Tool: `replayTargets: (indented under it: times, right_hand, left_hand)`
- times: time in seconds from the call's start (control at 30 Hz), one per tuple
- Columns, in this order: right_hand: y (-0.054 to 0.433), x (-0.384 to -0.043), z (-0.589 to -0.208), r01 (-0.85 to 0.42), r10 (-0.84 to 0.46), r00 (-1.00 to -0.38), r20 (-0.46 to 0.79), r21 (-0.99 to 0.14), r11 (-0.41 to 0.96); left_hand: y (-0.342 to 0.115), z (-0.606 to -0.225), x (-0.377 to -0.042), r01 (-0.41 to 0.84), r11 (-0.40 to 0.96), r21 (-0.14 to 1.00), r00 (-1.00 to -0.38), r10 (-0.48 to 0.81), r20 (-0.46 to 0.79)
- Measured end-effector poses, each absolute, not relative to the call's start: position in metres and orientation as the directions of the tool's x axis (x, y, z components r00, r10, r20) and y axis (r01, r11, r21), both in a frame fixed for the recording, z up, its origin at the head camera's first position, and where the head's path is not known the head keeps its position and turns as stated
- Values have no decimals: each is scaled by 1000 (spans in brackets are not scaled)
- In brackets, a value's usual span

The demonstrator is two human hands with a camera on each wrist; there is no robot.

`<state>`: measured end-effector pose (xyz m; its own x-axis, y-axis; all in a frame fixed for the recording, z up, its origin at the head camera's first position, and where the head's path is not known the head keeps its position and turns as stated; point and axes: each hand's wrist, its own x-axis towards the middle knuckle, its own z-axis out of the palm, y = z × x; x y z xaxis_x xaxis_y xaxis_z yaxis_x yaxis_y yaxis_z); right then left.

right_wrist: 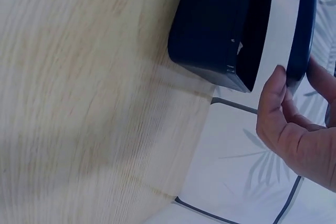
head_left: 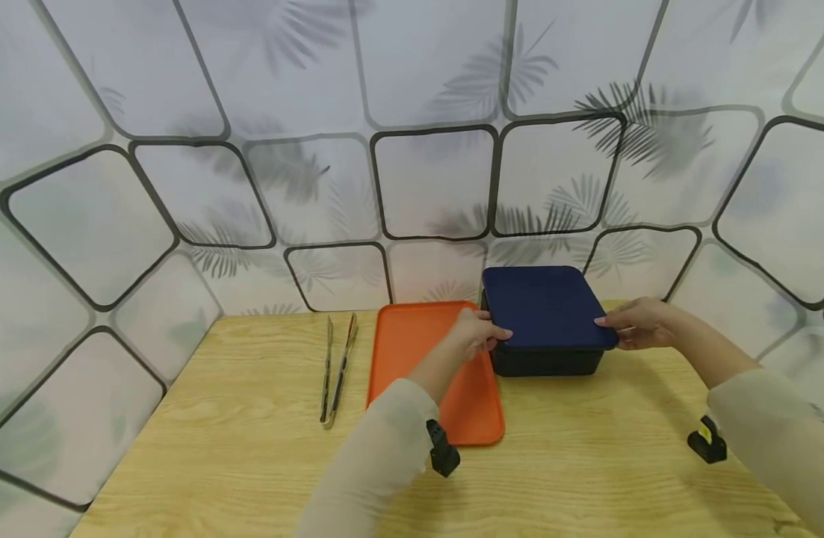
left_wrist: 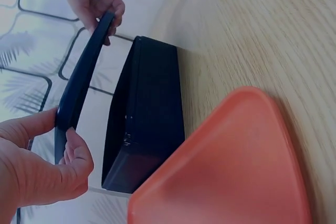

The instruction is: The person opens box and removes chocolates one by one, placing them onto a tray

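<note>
Both forearms are extended forward over the wooden table [head_left: 250,448], each in a pale sleeve with a small black device strapped at the wrist. The left hand [head_left: 475,336] is placed at the 9 o'clock edge of the dark blue lid [head_left: 546,306]; its thumb is laid on top and its fingers are curled beneath the rim, so the edge is pinched, as is plainly shown in the left wrist view at [left_wrist: 47,156]. The right hand [head_left: 636,323] is placed at the 3 o'clock edge of the lid, and that rim is likewise pinched between thumb and fingers, as seen at [right_wrist: 294,129]. The lid is held level, just above the dark box [head_left: 546,361]; in both wrist views a clear gap is seen between lid [left_wrist: 81,85] and box [left_wrist: 149,114].

The box is stood near the far edge of the table, at about 1 o'clock from the viewer. An orange tray [head_left: 425,359] is laid just beside it at its 9 o'clock, its corner touching or nearly touching the box base. Metal tongs [head_left: 336,370] are laid at the tray's 9 o'clock, apart from it. The table is backed and flanked by a white wall [head_left: 425,75] patterned with dark rounded outlines and grey palm-leaf prints.
</note>
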<state>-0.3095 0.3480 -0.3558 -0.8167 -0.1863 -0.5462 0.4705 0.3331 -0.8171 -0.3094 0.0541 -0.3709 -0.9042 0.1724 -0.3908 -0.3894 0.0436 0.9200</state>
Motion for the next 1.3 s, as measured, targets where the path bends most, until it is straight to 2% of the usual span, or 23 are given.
replayTargets:
  times: [0.17,0.57,0.73,1.03,1.3]
  right_hand:
    - [349,-297,-354,441,-192,-828,-527,-823,358]
    - [347,-269,-345,379,-218,-845,-489,-834,401]
    - [348,-254,-349,364,-229,-841,-490,-826,431]
    - [355,-228,-355,353,-264,-813,-520,-799,487]
    - [353,-205,-365,349,-270,-811,-519,-799,489]
  left_hand:
    - [53,-367,-302,-374,74,925,-908,176,-381]
    - [44,-371,-270,-258,285,923,-925,204,-321]
    - [41,-376,-252,-241,279,929,-927,218,-306]
    - [39,-380,-220,-318,181,931,-899,255,-357]
    - [34,-387,-196,-290,223,931,-900,268,-345]
